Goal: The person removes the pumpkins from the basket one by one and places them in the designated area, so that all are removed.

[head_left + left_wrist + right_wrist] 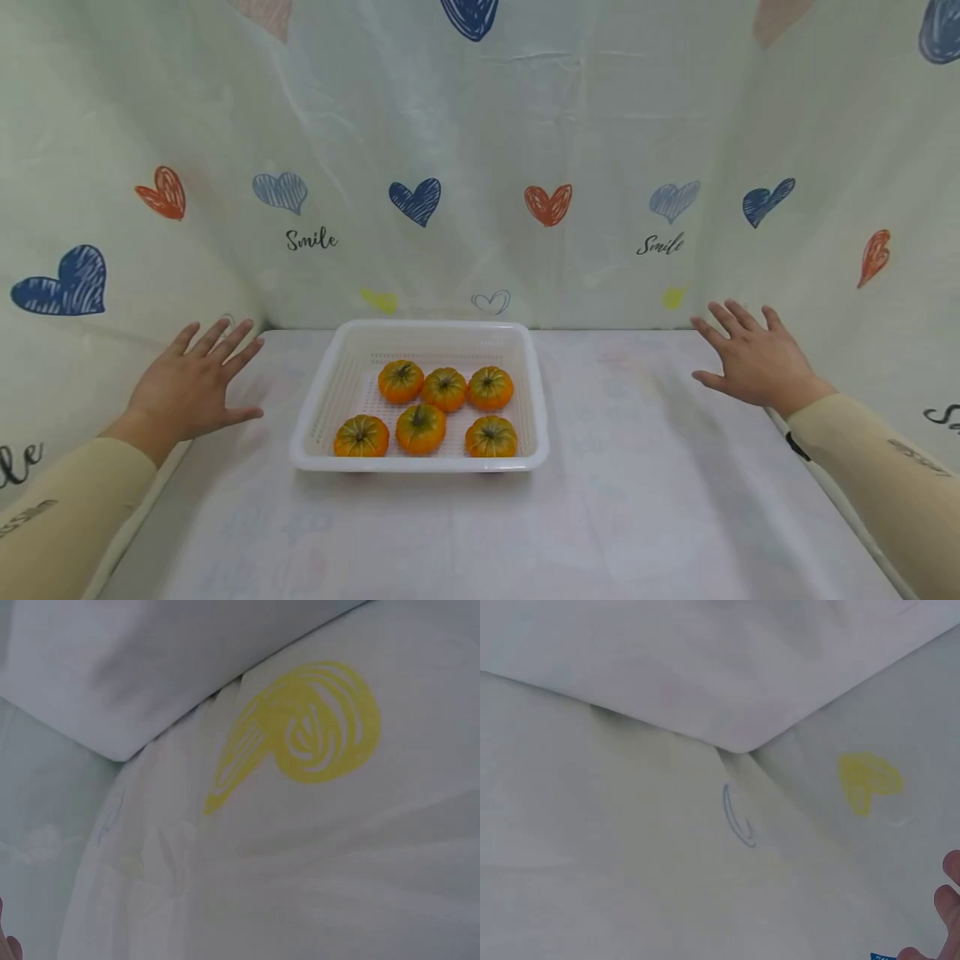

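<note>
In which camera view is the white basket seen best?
The head view, because the white basket is fully in frame there, with six small pumpkins inside. Both wrist views show none of it, mostly printed cloth.

Layout of the work area, head view. A basket (pixel 420 465) stands on the table (pixel 637 500), left of centre and near the far edge. Within it lie six miniature pumpkins in two rows. Back row: left (pixel 401 382), middle (pixel 444 390) and right (pixel 491 388), set close together. Front row: left (pixel 362 437), middle (pixel 421 429) and right (pixel 491 437), more widely spaced, the middle one just before the back row. The left hand (pixel 183 387) is left of the basket, apart from it; the right hand (pixel 761 362) is well to its right. A curtain (pixel 480 125) hangs behind the table and along both sides.
</note>
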A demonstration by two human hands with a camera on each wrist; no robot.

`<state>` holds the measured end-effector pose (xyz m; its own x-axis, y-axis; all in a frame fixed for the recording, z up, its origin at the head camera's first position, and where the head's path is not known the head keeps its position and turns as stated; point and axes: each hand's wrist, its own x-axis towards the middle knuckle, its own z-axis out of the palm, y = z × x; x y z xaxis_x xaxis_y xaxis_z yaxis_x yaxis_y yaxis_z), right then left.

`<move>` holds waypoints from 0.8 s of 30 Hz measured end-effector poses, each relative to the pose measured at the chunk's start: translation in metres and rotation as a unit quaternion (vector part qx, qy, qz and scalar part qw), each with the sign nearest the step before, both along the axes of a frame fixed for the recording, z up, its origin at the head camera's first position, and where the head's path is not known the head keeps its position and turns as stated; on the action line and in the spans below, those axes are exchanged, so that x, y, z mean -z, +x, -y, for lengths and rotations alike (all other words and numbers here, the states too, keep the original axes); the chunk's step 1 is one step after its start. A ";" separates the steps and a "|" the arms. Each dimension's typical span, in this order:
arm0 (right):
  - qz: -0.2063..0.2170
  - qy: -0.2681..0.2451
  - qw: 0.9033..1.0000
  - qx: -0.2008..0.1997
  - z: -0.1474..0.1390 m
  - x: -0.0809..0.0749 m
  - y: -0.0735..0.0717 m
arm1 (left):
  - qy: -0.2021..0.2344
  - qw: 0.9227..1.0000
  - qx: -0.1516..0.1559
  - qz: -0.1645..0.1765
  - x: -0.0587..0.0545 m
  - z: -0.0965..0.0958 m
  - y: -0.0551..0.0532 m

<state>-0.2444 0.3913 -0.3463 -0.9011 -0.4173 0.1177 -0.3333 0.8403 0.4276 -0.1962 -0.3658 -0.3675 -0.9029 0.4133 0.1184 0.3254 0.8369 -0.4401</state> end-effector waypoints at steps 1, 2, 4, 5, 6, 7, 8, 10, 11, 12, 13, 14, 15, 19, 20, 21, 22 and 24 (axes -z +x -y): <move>0.001 -0.002 1.000 -0.001 0.001 0.000 -0.001 | -0.001 1.000 -0.001 0.000 0.000 -0.001 0.000; 0.001 -0.001 1.000 -0.002 0.002 -0.001 -0.001 | 0.001 1.000 -0.003 0.000 0.000 -0.001 0.000; 0.002 -0.002 1.000 -0.003 0.005 -0.003 -0.002 | 0.003 1.000 -0.007 0.000 -0.001 -0.003 0.000; 0.003 -0.002 1.000 -0.003 0.006 -0.004 -0.002 | 0.006 1.000 -0.010 0.001 -0.002 -0.004 0.000; 0.004 -0.003 1.000 -0.003 0.008 -0.005 -0.003 | 0.008 1.000 -0.013 0.001 -0.002 -0.006 0.000; 0.005 -0.002 1.000 -0.001 0.009 -0.005 -0.003 | 0.009 1.000 -0.016 0.002 -0.002 -0.007 0.000; 0.006 -0.002 1.000 0.000 0.011 -0.006 -0.004 | 0.012 1.000 -0.019 0.003 -0.003 -0.009 0.000; 0.007 -0.001 1.000 0.000 0.016 -0.009 -0.005 | 0.017 1.000 -0.026 0.004 -0.002 -0.012 0.000; 0.007 -0.003 1.000 -0.001 0.019 -0.010 -0.006 | 0.020 0.999 -0.028 0.005 -0.002 -0.013 0.001; 0.009 -0.004 1.000 -0.001 0.022 -0.011 -0.007 | 0.021 0.999 -0.031 0.006 -0.002 -0.014 0.001; 0.010 -0.004 1.000 -0.002 0.025 -0.012 -0.009 | 0.023 0.999 -0.033 0.006 -0.002 -0.016 0.001; 0.012 -0.007 1.000 -0.005 0.029 -0.012 -0.010 | 0.024 0.999 -0.033 0.002 -0.002 -0.017 0.002; 0.013 -0.007 1.000 -0.007 0.032 -0.013 -0.011 | 0.025 0.999 -0.033 -0.002 -0.003 -0.019 0.003; 0.015 -0.013 1.000 -0.019 0.047 -0.012 -0.018 | 0.032 0.999 -0.034 -0.013 -0.004 -0.023 0.004; 0.015 -0.015 1.000 -0.022 0.052 -0.012 -0.019 | 0.035 0.999 -0.036 -0.015 -0.005 -0.023 0.004; 0.014 -0.017 0.999 -0.025 0.056 -0.012 -0.021 | 0.038 0.998 -0.039 -0.014 -0.005 -0.023 0.004; 0.012 -0.018 0.999 -0.027 0.061 -0.012 -0.021 | 0.042 0.998 -0.041 -0.012 -0.004 -0.023 0.003; 0.013 -0.018 0.999 -0.031 0.069 -0.012 -0.022 | 0.045 0.998 -0.043 -0.012 -0.003 -0.024 0.002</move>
